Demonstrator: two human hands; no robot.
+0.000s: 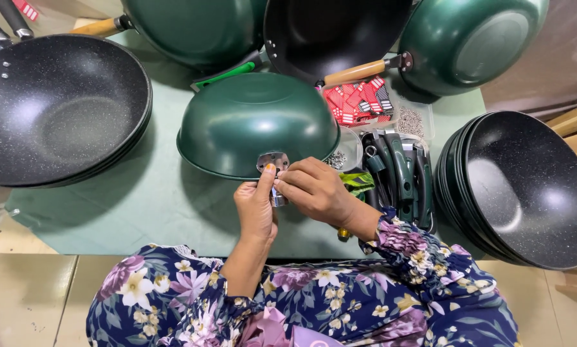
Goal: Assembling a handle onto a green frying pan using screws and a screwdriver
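Both hands meet on a small silver metal bracket at the rim of an upturned green wok at centre. Left hand presses its thumb, nail painted orange, against the bracket plate, fingers curled beneath around a short metal piece. Right hand is closed from the 3 o'clock side, fingertips pinching the same fitting. The bracket shows rivet holes and sits at the wok's 6 o'clock edge.

The wok is round, glossy outside, resting mouth-down on a pale green cloth.

At 3 o'clock of the hands, a tray holds dark green moulded handles; the count cannot be told. Beyond it at 1 o'clock, a clear container holds small silver fasteners, and a bundle of red and black tags lies beside.

At 9 o'clock, a stack of speckled black non-stick woks sits mouth-up; at 3 o'clock, a second such stack. At 12 o'clock, three more green woks with wooden handles lean together.
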